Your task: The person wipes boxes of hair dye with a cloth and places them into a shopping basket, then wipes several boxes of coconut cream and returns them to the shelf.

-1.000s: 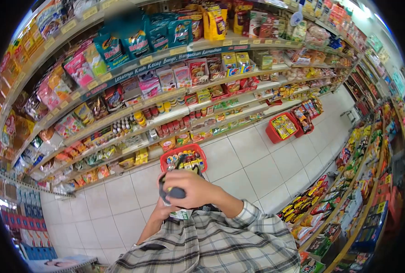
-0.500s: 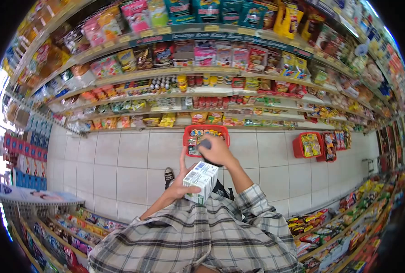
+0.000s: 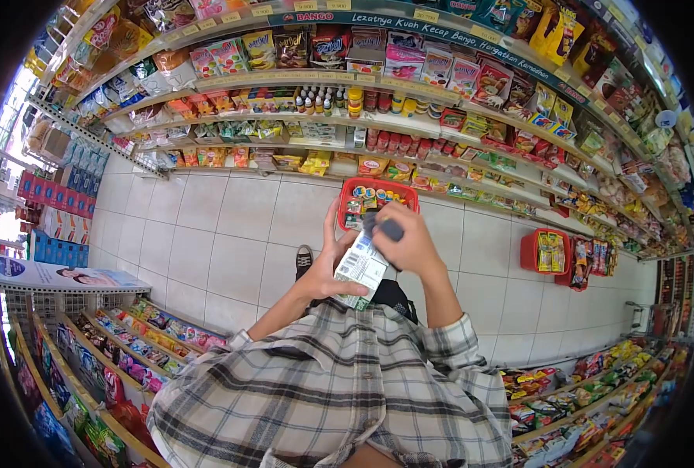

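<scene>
My left hand [image 3: 321, 271] holds a white carton [image 3: 360, 269] with blue and green print, or a small stack of such cartons, in front of my chest. The thumb lies across the near side, and the index finger stretches forward. My right hand [image 3: 411, 243] is wrapped round a dark grey handheld tool [image 3: 389, 228], whose front end is right at the carton's far end. What kind of tool it is, I cannot tell. Just beyond both hands, a red basket [image 3: 416, 204] on the floor holds several small jars and packs.
Long shelves [image 3: 285, 79] of packets, bottles and jars curve across the front. Another red basket [image 3: 528, 253] with yellow packs stands on the tiled floor [image 3: 230, 210] at right, beside more snack packs. Low racks [image 3: 105, 382] flank me on both sides. My shoe [image 3: 305, 261] shows below.
The tool in my right hand has come down to the carton's far end. The carton has turned a little in my left hand. My view has swung, shifting shelves and baskets rightward and up.
</scene>
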Available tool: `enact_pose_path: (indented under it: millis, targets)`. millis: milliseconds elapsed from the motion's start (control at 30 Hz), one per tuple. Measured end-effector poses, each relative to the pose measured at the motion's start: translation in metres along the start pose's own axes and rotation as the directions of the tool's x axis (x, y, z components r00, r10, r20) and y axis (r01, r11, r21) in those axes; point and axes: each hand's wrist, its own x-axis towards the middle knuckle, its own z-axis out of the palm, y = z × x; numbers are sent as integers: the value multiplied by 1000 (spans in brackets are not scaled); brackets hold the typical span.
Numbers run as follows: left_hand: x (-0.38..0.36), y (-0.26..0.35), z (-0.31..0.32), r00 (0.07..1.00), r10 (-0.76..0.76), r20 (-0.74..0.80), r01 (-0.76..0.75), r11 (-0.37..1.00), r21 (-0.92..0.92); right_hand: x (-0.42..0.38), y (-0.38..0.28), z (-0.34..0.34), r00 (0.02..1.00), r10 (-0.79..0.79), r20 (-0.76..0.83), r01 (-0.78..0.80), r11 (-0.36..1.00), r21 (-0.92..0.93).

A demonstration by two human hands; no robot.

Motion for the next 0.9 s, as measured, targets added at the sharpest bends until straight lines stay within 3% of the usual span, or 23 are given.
enact_pose_path:
  millis: [200,233,333,367,467,567,600,633,667,733,833,900]
  targets:
    - [-4,0,-8,1000,-15,27,15,1000,18,-7,17,-14,924,341,-176,-312,935,170]
    - [-3,0,-9,1000,-9,27,8,1000,16,-7,11,-14,898,376,-228,-305,906,294]
    - [2,6,-9,1000,2,10,-1,998,-60,-7,-29,-24,857,326,-399,-142,894,426]
    - [3,5,-9,1000,12,4,-11,996,-86,-9,-35,-28,890,222,-398,-62,925,375]
    - [-1,7,-7,999,-30,28,38,937,-346,-9,-40,-20,929,155,-337,-10,919,394]
    - [-4,-17,-10,997,-41,69,74,806,-588,-2,-25,5,855,477,-203,-241,713,659]
    - [-7,-28,-14,994,-109,13,97,811,-577,0,-19,14,807,573,-141,-310,615,726]
    - [-14,-40,-19,984,-171,-47,115,816,-566,-5,-15,22,812,582,48,-359,432,828]
    - [-20,-46,-20,967,-231,-111,132,821,-556,-11,-6,31,824,561,80,-368,423,828]
    - [-18,-36,-7,933,-263,-243,95,836,-540,-14,-6,37,911,412,33,-207,385,899]
    - [-12,-20,8,902,-320,-290,33,720,-693,-37,7,54,921,378,-96,-164,599,784]
    - [-10,-23,7,883,-355,-308,76,754,-652,-42,10,64,896,394,-202,-120,655,746]
